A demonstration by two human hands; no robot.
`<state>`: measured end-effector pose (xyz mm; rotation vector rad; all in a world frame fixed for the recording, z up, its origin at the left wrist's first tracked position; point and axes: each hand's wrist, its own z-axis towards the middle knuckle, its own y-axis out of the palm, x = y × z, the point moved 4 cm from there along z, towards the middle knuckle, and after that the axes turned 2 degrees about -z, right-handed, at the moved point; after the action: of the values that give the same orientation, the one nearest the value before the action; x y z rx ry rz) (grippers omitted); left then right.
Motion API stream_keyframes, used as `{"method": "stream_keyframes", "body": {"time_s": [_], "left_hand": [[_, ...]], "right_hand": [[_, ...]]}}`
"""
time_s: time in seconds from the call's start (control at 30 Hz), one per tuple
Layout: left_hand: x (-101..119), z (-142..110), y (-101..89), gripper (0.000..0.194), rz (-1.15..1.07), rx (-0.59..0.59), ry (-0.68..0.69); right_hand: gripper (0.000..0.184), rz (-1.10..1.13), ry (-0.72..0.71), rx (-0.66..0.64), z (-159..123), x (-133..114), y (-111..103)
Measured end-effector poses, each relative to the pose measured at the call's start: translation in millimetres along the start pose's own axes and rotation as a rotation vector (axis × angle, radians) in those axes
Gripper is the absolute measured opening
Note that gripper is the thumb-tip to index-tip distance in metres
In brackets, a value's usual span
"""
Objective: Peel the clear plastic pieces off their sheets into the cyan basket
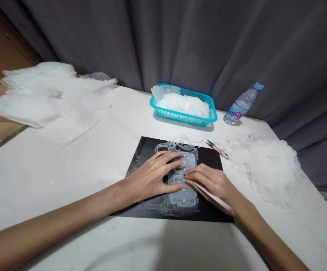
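Note:
A translucent, moulded plastic sheet with two rounded rectangular shapes lies on a black mat. My left hand is spread over its left side, fingertips pressing on the shapes. At the seam between them, on the right, the fingers of my right hand are pinched together. A slim white, flat, tool-like strip runs under that hand toward the wrist; its tip is hidden by the fingers. Thin clear offcuts lie along the mat's far edge. Pink-handled scissors rest by its far right corner.
A turquoise basket holding translucent pieces stands behind the mat, with a water bottle to its right. Piles of white film sheets lie at left, and clear scraps at right. A grey curtain hangs behind the table.

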<state>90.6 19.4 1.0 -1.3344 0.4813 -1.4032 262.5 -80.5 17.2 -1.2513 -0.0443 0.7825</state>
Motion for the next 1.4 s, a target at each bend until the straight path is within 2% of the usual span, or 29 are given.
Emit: {"method": "stream_keyframes", "body": {"time_s": [0.13,0.3,0.4,0.53,0.6,0.73,0.8,0.87,0.93,1.03,1.13,1.2,1.27,1.3,1.33,1.4], "left_hand": [[9.8,-2.1,-5.9,0.051,0.115,0.041,0.033],[33.4,-18.7,-6.4,0.018,0.273,0.124,0.186],[39.4,-24.0,-3.0,0.021,0.305,0.159,0.25],[33.6,-21.4,0.1,0.023,0.225,0.134,0.233],[29.4,-20.1,1.9,0.022,0.149,0.099,0.216],[26.4,-19.4,2.2,0.022,0.089,0.054,0.2],[27.3,-18.3,-2.2,0.021,0.068,0.042,0.187],[28.9,-15.3,-8.9,0.021,0.029,0.005,0.166],[28.0,-9.6,-16.0,0.022,-0.05,-0.066,0.084],[18.0,2.4,-23.5,0.037,-0.316,-0.122,-0.206],[4.7,12.4,-23.0,0.059,-0.602,-0.082,-0.465],[-1.4,16.3,-19.4,0.06,-0.708,-0.07,-0.504],[-4.7,16.5,-14.5,0.047,-0.782,-0.092,-0.473],[-5.8,15.0,-12.5,0.041,-0.801,-0.098,-0.452],[-6.4,12.8,-10.8,0.038,-0.803,-0.102,-0.433],[-6.4,7.5,-8.9,0.035,-0.767,-0.088,-0.408]], "right_hand": [[0.017,-0.008,-0.011,0.0,-2.6,3.1,6.1],[0.029,0.011,0.056,0.02,1.2,2.4,1.8],[0.032,-0.088,0.035,-0.016,1.7,-2.6,4.2],[0.03,-0.17,0.005,-0.036,3.9,-3.3,9.0],[0.029,-0.129,0.06,0.055,9.0,8.4,3.9],[0.023,-0.039,0.349,0.469,16.6,55.0,-25.6],[0.021,0.006,0.465,0.52,17.8,71.2,-35.5],[0.021,0.06,0.514,0.494,17.9,72.4,-40.7],[0.021,0.142,0.509,0.439,17.2,59.3,-42.0],[0.018,0.252,0.462,0.38,15.6,25.5,-40.9],[0.019,0.337,0.389,0.318,14.8,-5.6,-36.0],[0.023,0.431,0.32,0.161,15.2,-18.9,-27.7],[0.026,0.517,0.27,0.011,13.6,-23.4,-21.6],[0.029,0.542,0.258,-0.011,12.2,-22.0,-21.4],[0.035,0.55,0.261,0.011,10.8,-18.0,-23.2],[0.048,0.487,0.303,0.145,8.1,-5.6,-29.2]]}}
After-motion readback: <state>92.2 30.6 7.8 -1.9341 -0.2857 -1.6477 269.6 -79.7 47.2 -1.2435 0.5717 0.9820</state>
